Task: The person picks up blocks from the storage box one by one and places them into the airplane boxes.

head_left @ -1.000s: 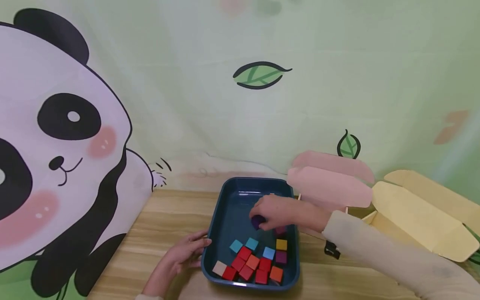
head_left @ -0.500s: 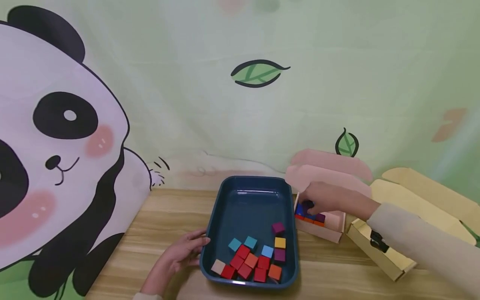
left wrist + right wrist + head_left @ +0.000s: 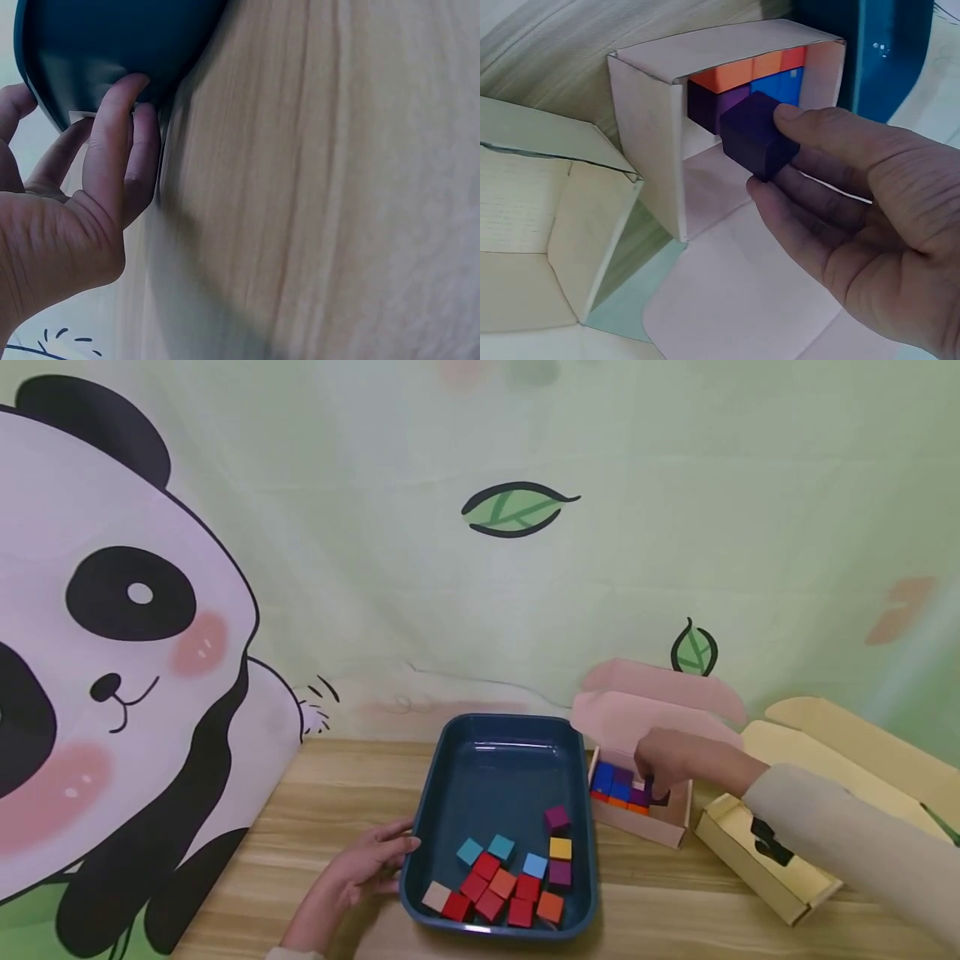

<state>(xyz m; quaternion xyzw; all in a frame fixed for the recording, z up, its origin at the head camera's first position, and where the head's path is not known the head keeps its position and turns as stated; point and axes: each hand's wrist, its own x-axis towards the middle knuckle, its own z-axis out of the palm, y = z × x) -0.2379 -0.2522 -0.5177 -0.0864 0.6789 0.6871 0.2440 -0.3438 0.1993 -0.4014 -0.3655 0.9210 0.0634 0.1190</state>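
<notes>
My right hand [image 3: 663, 756] is over the pink box [image 3: 637, 822], pinching a dark purple cube [image 3: 750, 139] between thumb and fingers. In the right wrist view, this cube overlaps the cubes packed at one end of the box. Among those are orange cubes [image 3: 724, 76], a red one [image 3: 793, 57], blue cubes [image 3: 787, 84] and a purple one [image 3: 703, 106]. My left hand [image 3: 371, 864] rests against the left side of the dark blue tray [image 3: 487, 768], fingers touching its outer wall. Red cubes [image 3: 490, 906], teal cubes [image 3: 502, 847] and other coloured cubes lie towards the tray's near end.
Right of the pink box stands an open yellow box [image 3: 750, 860], its lid [image 3: 832, 781] folded back. The pink lid [image 3: 652, 718] leans near the fabric backdrop [image 3: 375, 527]. All of this stands on a wood-grain table [image 3: 360, 777].
My right hand has carried a dark purple cube from the tray rightward to the pink box, then shifted slightly right over it. The left hand stays at the tray.
</notes>
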